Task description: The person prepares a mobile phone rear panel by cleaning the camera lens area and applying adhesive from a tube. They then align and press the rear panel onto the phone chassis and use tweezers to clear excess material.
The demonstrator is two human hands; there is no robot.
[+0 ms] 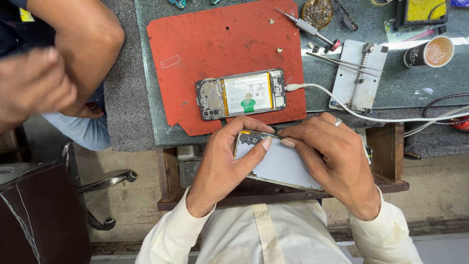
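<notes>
Two hands, one back cover, one opened phone.
Left hand [222, 164] and right hand [330, 161] pinch the pale back cover [283, 164] near the table edge, long axis left-right, camera end left; beyond, the opened phone [242, 94] lies on one red mat [195, 44].

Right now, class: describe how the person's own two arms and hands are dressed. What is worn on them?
Both arms wear long cream sleeves ending at the wrists, matching the buttoned shirt. The left hand is bare, with no ring visible. The right hand wears a plain silver ring on one finger. No gloves or watch show.
</notes>
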